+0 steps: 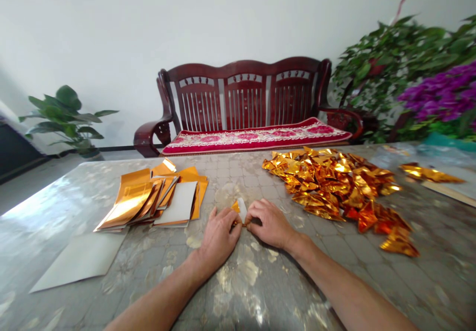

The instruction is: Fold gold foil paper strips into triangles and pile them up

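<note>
Left hand (219, 236) and right hand (269, 224), fingers (253, 222) clamped on a small foil piece (235, 206) between stacked sheets (148, 199) and a gold heap (330, 182).

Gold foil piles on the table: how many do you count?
3: a stack of foil sheets left of the left hand, a large heap of folded foil pieces right of the right hand, and a smaller cluster at the far right.

On the table (427, 251), I have foil sheets (148, 202) stacked left and folded foil triangles (330, 182) heaped right; behind stands a wooden bench (245, 98), between a potted plant (65, 117) and a leafy plant (386, 68).
</note>
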### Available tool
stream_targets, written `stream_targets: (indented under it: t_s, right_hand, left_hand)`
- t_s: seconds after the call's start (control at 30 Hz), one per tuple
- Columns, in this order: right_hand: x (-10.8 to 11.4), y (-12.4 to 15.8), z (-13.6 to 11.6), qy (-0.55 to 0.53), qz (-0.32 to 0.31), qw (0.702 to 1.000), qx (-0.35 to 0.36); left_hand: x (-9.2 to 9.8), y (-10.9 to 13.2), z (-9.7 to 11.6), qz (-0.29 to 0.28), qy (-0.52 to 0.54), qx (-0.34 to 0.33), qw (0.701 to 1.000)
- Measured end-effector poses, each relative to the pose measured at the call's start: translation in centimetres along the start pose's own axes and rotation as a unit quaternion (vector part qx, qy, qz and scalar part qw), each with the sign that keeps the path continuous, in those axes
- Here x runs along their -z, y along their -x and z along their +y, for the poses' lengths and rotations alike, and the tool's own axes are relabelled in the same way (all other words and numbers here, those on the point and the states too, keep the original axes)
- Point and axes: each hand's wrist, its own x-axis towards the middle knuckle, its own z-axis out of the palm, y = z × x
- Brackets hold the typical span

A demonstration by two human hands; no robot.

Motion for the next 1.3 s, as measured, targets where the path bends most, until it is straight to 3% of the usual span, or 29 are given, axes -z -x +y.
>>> stream_targets:
  t_s: [0.53,0.83,1.3]
  right_hand:
    - [-0.2,-0.1,-0.2,0.02,-0.005,1.0,-0.004]
    - [-0.3,-0.1,-0.4,0.015,0.0,1.0,-0.022]
    - [-0.3,-0.2,-0.3,0.017,-0.001,1.0,-0.02]
  left_hand:
    - [-0.6,-0.3,-0.4,0.022,-0.012,-0.006,1.0]
    - [-1.2,-0.3,-0.6,0.049,0.043,0.006,0.998]
    - [-0.8,-0.1,-1.0,0.017,0.103,0.026,0.994]
